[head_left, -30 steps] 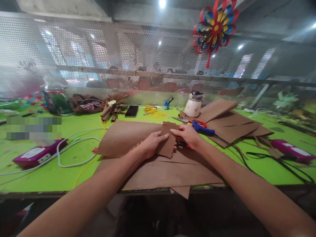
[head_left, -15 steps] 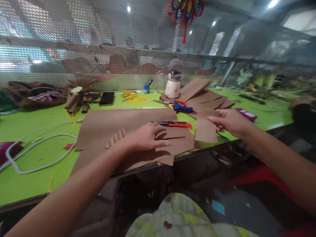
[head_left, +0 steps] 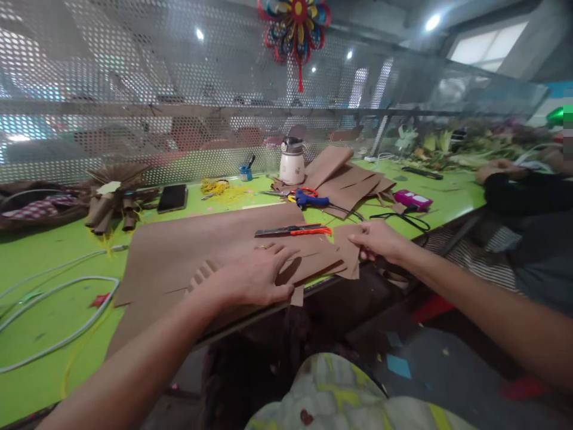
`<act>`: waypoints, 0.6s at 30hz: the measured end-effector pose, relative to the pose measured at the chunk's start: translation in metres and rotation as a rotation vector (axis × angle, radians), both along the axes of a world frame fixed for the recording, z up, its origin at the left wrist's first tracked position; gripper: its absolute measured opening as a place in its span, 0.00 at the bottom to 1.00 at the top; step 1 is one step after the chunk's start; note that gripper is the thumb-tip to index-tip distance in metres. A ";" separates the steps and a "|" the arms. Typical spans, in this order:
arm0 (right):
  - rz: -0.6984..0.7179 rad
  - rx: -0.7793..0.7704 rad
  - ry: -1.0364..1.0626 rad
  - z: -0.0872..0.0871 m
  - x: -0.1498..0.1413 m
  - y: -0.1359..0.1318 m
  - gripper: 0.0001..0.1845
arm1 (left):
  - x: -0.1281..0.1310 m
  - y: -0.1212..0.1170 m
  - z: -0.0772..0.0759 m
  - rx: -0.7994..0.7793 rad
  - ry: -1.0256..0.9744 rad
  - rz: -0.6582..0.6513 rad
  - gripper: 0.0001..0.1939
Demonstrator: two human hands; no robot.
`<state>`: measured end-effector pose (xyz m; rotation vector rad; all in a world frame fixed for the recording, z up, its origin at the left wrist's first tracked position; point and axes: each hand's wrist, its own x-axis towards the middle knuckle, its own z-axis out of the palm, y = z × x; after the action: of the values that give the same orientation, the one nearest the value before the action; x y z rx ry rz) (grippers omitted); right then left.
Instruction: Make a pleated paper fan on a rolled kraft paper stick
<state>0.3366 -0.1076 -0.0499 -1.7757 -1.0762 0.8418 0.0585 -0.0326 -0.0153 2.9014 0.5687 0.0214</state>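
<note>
My left hand [head_left: 257, 275] lies on the brown paper sheets [head_left: 188, 251] at the front edge of the green table [head_left: 54, 310], fingers spread and slightly curled over the paper. My right hand [head_left: 378, 240] pinches a small folded piece of brown paper [head_left: 348, 251], held just past the table's front edge to the right of the sheets. An orange-handled cutter [head_left: 295, 230] rests on the paper just beyond both hands.
Blue and red scissors [head_left: 308, 198], a white jar [head_left: 292, 162], more brown sheets [head_left: 347, 176], a phone [head_left: 172, 197], paper rolls [head_left: 110, 209], a grey cable [head_left: 58, 298] and a pink device [head_left: 414, 199] lie on the table. Another person's arm [head_left: 514, 179] rests at the right.
My right hand carried the small brown piece off to the right and now brings it back nearer the sheets. My left hand let go and lies on the paper. The view turned right.
</note>
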 end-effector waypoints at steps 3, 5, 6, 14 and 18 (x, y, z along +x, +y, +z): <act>0.009 0.004 0.050 -0.005 -0.014 0.012 0.04 | 0.000 -0.001 0.001 -0.006 -0.004 0.000 0.33; 0.001 0.022 0.074 -0.008 -0.020 0.019 0.04 | 0.000 -0.001 0.001 -0.002 -0.004 -0.004 0.34; -0.005 0.032 0.081 -0.009 -0.023 0.021 0.05 | 0.000 -0.001 0.001 0.001 -0.008 -0.004 0.34; 0.035 -0.004 -0.085 -0.005 -0.023 0.020 0.17 | -0.001 0.001 -0.004 0.059 -0.016 -0.019 0.30; 0.083 0.016 -0.399 -0.006 -0.003 0.016 0.22 | -0.004 -0.004 -0.004 0.055 -0.011 -0.006 0.26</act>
<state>0.3340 -0.0911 -0.0560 -1.9447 -1.4160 0.5336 0.0549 -0.0370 -0.0196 2.9545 0.5657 0.0523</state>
